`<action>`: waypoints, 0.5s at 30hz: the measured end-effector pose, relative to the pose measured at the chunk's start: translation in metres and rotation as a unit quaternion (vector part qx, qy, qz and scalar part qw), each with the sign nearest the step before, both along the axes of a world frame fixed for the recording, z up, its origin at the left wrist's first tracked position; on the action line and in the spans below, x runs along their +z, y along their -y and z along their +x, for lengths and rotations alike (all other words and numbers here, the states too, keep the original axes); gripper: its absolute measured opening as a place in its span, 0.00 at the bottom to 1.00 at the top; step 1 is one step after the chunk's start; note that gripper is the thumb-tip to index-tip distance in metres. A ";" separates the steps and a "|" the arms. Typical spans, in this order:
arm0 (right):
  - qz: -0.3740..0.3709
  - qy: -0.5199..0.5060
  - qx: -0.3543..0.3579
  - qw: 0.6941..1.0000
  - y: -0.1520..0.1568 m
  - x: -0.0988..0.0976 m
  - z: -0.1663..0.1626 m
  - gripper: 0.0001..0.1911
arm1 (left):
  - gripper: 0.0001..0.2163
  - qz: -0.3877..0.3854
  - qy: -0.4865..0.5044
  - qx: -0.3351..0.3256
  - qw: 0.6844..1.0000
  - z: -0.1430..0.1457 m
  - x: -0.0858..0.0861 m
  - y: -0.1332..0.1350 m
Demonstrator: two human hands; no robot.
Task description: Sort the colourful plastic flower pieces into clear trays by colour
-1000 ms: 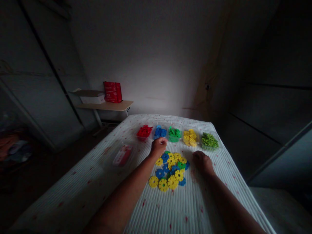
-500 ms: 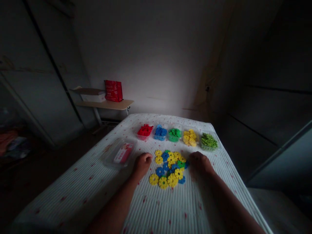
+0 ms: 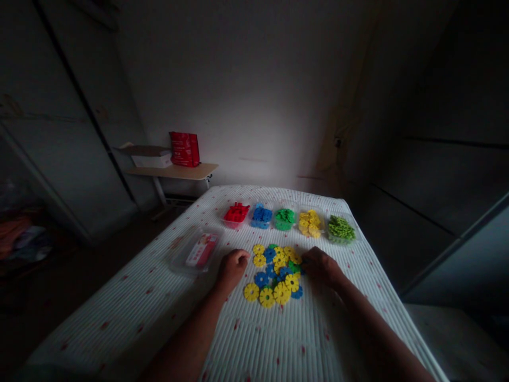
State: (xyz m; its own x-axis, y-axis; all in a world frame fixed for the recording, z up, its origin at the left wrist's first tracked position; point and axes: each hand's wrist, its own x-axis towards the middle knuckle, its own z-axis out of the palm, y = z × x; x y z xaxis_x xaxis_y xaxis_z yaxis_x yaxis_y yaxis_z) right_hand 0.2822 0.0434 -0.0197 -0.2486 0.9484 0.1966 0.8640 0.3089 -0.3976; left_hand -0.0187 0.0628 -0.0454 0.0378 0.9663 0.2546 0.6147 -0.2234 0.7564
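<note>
A loose pile of flower-shaped plastic discs lies on the bed-like surface between my hands: yellow discs (image 3: 282,293), blue discs (image 3: 261,279) and a few green discs (image 3: 294,267). My left hand (image 3: 234,269) rests just left of the pile with its fingers curled in; whatever they may hold is hidden. At the pile's right edge, my right hand (image 3: 323,266) is bent with fingers together, reaching over a blue disc there. Its fingertips are mostly hidden, and I cannot tell whether they grip that disc.
Behind the pile stands a row of clear tubs with red pieces (image 3: 236,213), blue pieces (image 3: 262,216), green pieces (image 3: 284,218), yellow pieces (image 3: 310,223) and light green pieces (image 3: 341,228). A clear lidded box (image 3: 191,265) lies at left. Farther back, a small table (image 3: 186,171) bears a red bag (image 3: 185,149).
My right hand has moved a little left, onto the right edge of the pile, covering part of a blue disc. My left hand has stayed in place.
</note>
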 end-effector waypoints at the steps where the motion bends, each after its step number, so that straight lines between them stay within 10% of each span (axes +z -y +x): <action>1: -0.004 -0.008 -0.006 1.000 0.000 0.000 -0.001 0.10 | 0.10 0.000 0.001 -0.001 1.000 0.000 0.000 0.000; 15: -0.037 -0.214 -0.074 0.973 -0.009 -0.006 0.020 0.10 | 0.10 -0.015 -0.007 -0.008 1.000 0.000 0.003 0.001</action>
